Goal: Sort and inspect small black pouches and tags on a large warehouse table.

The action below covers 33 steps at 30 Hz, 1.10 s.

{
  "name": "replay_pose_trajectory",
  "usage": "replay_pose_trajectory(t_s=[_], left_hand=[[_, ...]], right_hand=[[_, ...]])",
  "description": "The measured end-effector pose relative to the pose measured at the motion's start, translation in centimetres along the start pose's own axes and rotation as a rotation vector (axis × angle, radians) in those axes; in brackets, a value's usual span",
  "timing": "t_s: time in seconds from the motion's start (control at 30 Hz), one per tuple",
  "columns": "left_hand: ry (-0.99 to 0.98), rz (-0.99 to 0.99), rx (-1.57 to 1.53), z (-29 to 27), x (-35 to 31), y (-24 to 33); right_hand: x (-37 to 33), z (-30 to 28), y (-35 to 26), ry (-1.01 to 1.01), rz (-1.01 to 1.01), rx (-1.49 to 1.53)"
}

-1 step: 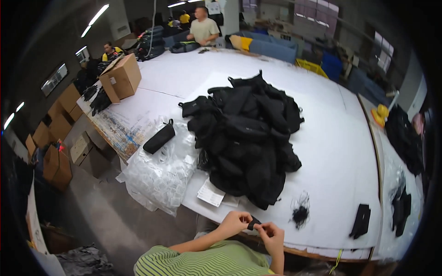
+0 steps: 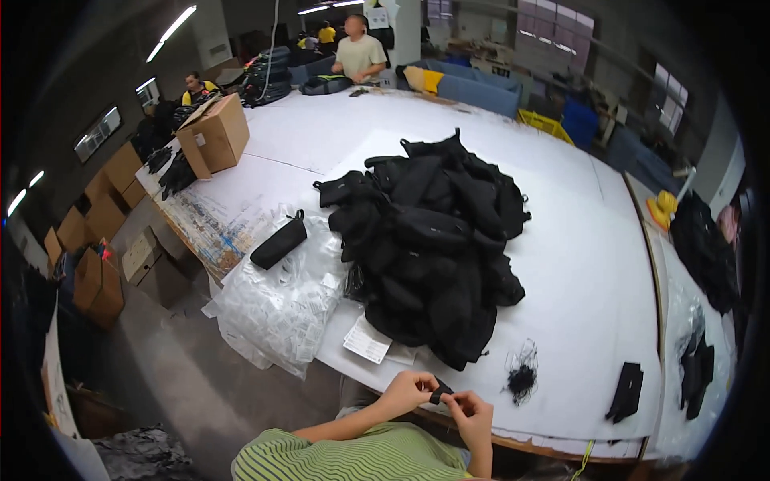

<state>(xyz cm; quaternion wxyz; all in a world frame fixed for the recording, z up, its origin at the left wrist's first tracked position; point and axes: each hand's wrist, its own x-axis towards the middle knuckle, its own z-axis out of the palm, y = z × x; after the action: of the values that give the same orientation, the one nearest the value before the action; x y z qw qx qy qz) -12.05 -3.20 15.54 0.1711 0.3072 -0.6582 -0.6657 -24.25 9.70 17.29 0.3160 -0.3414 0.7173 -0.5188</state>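
At the near edge of the table, my left hand (image 2: 407,390) and my right hand (image 2: 470,407) are close together. Both pinch a small black fabric piece (image 2: 439,392) between thumb and fingers, one hand at each end. My fingers cover part of it, so its full shape does not show. Just beyond them rises a big heap of black fabric pouches (image 2: 433,240). One single black pouch (image 2: 279,240) lies to the left on a clear plastic bag (image 2: 281,313) of small white tags. A tangle of black cords (image 2: 521,383) rests right of my hands.
White printed sheets (image 2: 367,338) lie left of my hands on the white table (image 2: 585,264). Folded black straps (image 2: 626,391) are at the right. A cardboard box (image 2: 213,138) stands at the far left corner. Across the table stands a person (image 2: 358,54) beside a black bag.
The whole scene sits slightly lower in the picture at the far side. The person across the table has shifted posture a little. My hands keep the same pinch.
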Motion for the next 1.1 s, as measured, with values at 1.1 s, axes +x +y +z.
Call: replay_pose_trajectory(t_s=[1.1], left_hand=[[0.194,0.271,-0.189,-0.2,-0.9,1.9]], right_hand=[[-0.2,-1.1,-0.2,0.028,-0.016,0.630]])
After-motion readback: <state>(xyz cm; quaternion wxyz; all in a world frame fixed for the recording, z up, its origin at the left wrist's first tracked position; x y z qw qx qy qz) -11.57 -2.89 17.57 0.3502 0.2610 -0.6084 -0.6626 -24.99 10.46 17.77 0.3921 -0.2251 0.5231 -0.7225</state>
